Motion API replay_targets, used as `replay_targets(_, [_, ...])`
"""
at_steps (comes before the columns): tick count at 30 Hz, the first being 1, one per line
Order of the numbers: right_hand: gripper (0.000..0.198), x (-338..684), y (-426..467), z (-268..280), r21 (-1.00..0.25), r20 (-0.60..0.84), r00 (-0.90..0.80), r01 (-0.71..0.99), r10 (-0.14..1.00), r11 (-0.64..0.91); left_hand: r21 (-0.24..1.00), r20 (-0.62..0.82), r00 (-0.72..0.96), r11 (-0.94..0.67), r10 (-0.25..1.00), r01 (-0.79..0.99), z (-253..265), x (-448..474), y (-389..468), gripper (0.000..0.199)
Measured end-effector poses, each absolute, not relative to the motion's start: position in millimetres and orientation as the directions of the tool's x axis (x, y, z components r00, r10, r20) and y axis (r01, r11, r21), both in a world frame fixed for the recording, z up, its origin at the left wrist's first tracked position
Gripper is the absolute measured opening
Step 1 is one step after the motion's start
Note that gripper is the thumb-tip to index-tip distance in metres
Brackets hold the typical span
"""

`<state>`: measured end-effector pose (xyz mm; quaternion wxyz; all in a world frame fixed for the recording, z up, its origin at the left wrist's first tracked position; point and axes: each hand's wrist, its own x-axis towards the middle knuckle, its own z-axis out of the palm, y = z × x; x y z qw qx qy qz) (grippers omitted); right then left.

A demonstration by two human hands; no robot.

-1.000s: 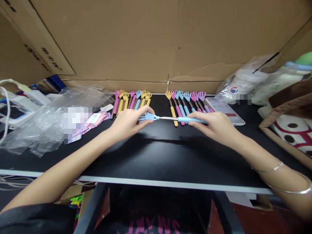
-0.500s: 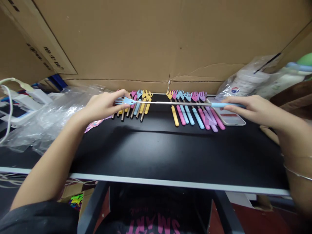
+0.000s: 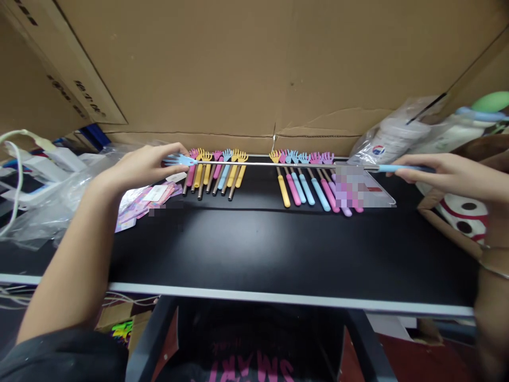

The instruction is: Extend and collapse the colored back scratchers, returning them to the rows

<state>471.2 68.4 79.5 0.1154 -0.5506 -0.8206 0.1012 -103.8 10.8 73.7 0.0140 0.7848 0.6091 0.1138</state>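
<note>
A blue telescopic back scratcher (image 3: 270, 165) stretches level between my hands above the table, its metal rod drawn out long. My left hand (image 3: 149, 164) is closed on the claw-shaped head. My right hand (image 3: 433, 172) grips the blue handle at the other end. Behind the rod lie two groups of back scratchers in yellow, pink, blue and purple. The left group (image 3: 222, 175) has its bare metal ends toward me; the right group (image 3: 304, 188) has its coloured handles toward me.
Printed cards (image 3: 147, 201) and clear plastic bags (image 3: 63, 196) lie at the left, beside white devices with cables. A phone-like flat object (image 3: 377, 191), partly blurred, and a bagged cup (image 3: 397, 138) are at the right. Cardboard (image 3: 254, 69) walls the back of the black table (image 3: 254, 254).
My hands have moved farther apart, left hand leftward and right hand rightward. The back scratcher's rod between them is now longer. More of the printed cards shows.
</note>
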Motion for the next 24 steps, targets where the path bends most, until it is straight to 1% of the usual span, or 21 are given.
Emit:
replay_targets(2, [0.071, 463.5, 70.2, 77.3, -0.284, 0.076, -0.394, 0.872, 0.916, 0.399, 0.137, 0.124, 0.252, -0.268, 0.96, 0.953, 72.7, -97.1, 10.8, 0.043])
replay_targets(3, [0.071, 456.3, 69.4, 76.1, -0.278, 0.083, -0.411, 0.865, 0.908, 0.417, 0.146, 0.127, 0.268, -0.286, 0.955, 0.947, 71.3, -92.5, 11.0, 0.044])
replay_targets(5, [0.07, 435.0, 64.4, 73.3, -0.272, 0.118, -0.461, 0.837, 0.879, 0.475, 0.202, 0.172, 0.311, -0.343, 0.935, 0.918, 66.2, -80.1, 11.0, 0.045])
replay_targets(7, [0.061, 408.3, 55.8, 69.3, -0.287, 0.139, -0.557, 0.769, 0.819, 0.572, 0.227, 0.173, 0.364, -0.397, 0.915, 0.889, 59.1, -64.3, 9.4, 0.045])
replay_targets(8, [0.057, 395.0, 51.0, 66.9, -0.291, 0.122, -0.602, 0.739, 0.789, 0.608, 0.228, 0.174, 0.397, -0.429, 0.901, 0.874, 55.4, -56.3, 8.1, 0.043])
replay_targets(9, [0.055, 382.9, 46.4, 64.3, -0.285, 0.122, -0.629, 0.719, 0.768, 0.634, 0.203, 0.191, 0.412, -0.447, 0.891, 0.871, 51.9, -48.8, 6.5, 0.042])
replay_targets(10, [0.054, 372.6, 42.2, 61.6, -0.273, 0.118, -0.635, 0.718, 0.764, 0.64, 0.166, 0.221, 0.406, -0.444, 0.887, 0.881, 48.6, -42.2, 4.8, 0.04])
replay_targets(11, [0.054, 364.1, 38.7, 58.6, -0.27, 0.124, -0.632, 0.721, 0.765, 0.638, 0.158, 0.24, 0.409, -0.451, 0.88, 0.878, 45.6, -36.7, 3.3, 0.039])
replay_targets(13, [0.053, 351.5, 33.0, 52.1, -0.252, 0.181, -0.599, 0.738, 0.78, 0.626, 0.164, 0.282, 0.411, -0.466, 0.867, 0.87, 40.3, -27.9, 0.8, 0.037])
replay_targets(16, [0.048, 335.1, 24.7, 40.7, -0.179, 0.279, -0.601, 0.734, 0.749, 0.655, 0.192, 0.294, 0.469, -0.532, 0.833, 0.825, 32.3, -15.6, -2.5, 0.034])
replay_targets(19, [0.044, 317.8, 14.5, 29.9, -0.079, 0.312, -0.655, 0.704, 0.688, 0.706, 0.193, 0.269, 0.546, -0.6, 0.793, 0.776, 25.3, -3.4, -6.3, 0.03])
replay_targets(22, [0.043, 308.2, 7.5, 24.9, -0.014, 0.353, -0.646, 0.72, 0.677, 0.694, 0.201, 0.275, 0.547, -0.603, 0.791, 0.772, 23.2, 3.3, -9.6, 0.029])
replay_targets(24, [0.045, 307.4, 5.6, 25.2, 0.012, 0.373, -0.634, 0.734, 0.678, 0.68, 0.168, 0.278, 0.525, -0.579, 0.804, 0.798, 24.3, 4.6, -10.9, 0.03])
